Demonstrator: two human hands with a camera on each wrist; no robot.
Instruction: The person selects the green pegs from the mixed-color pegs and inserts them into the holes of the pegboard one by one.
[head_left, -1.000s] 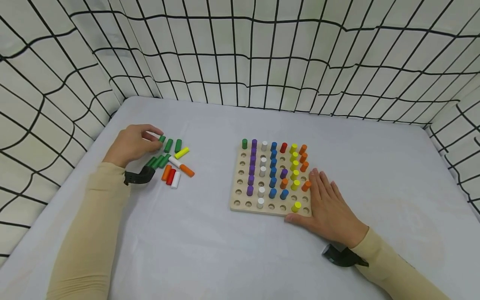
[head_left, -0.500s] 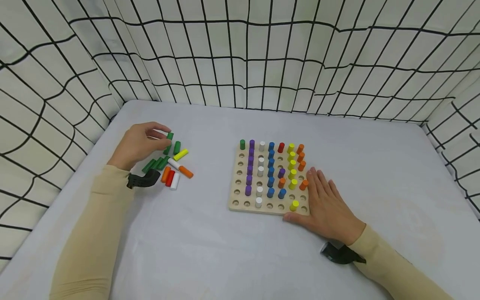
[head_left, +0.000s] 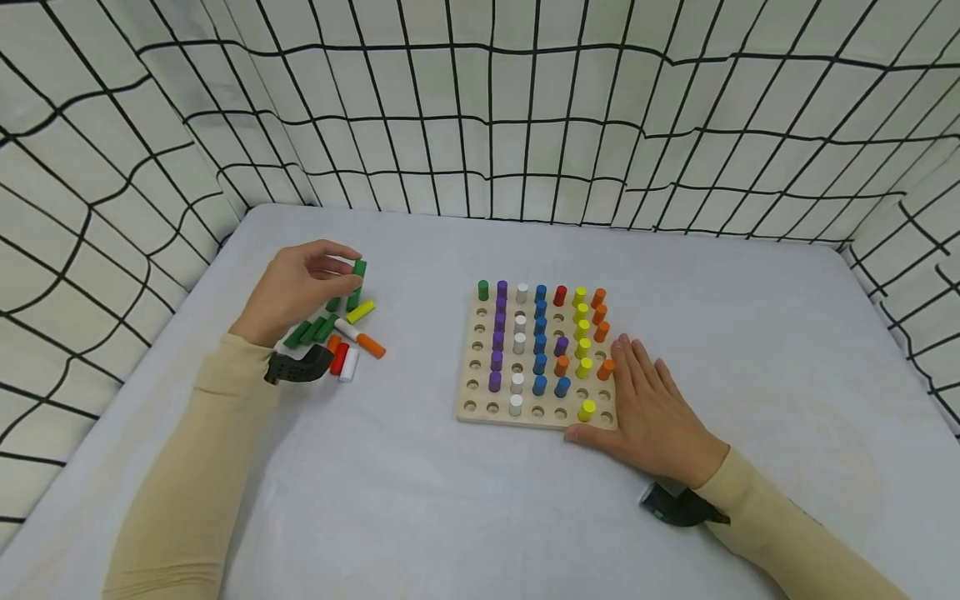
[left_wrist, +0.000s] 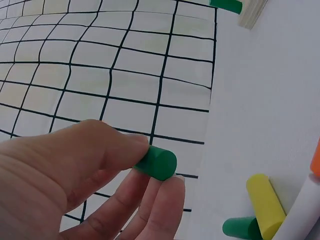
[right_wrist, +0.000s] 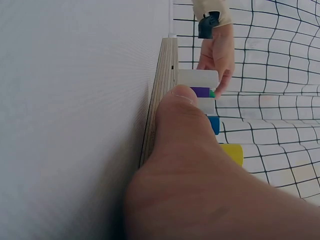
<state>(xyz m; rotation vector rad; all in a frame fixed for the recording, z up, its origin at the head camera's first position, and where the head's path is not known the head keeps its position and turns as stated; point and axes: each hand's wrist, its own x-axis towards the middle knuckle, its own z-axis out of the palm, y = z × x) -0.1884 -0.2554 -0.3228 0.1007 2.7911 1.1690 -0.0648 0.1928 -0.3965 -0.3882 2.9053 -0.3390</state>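
My left hand [head_left: 300,287] pinches a green peg [left_wrist: 160,163] between thumb and fingers, above the left pile of loose pegs. In the left wrist view the peg's round end faces the camera. To the right stands a wooden pegboard [head_left: 480,415] with pegs in rows of purple, white, blue, yellow and orange; one green peg [head_left: 483,290] is upright in its far left corner. My right hand [head_left: 660,417] lies with straight fingers along the board's right side, its thumb [right_wrist: 182,120] against the near edge.
Beside the left hand lie several green pegs [head_left: 311,330], a yellow peg [head_left: 361,312], orange pegs [head_left: 371,346], a red peg [head_left: 340,358] and white pegs [head_left: 349,365]. A black wire grid [head_left: 487,121] borders the white table [head_left: 420,500] at the back and sides.
My left hand has taken hold of a green peg from the pile, lifting it and moving it right. My right hand stays at the board.
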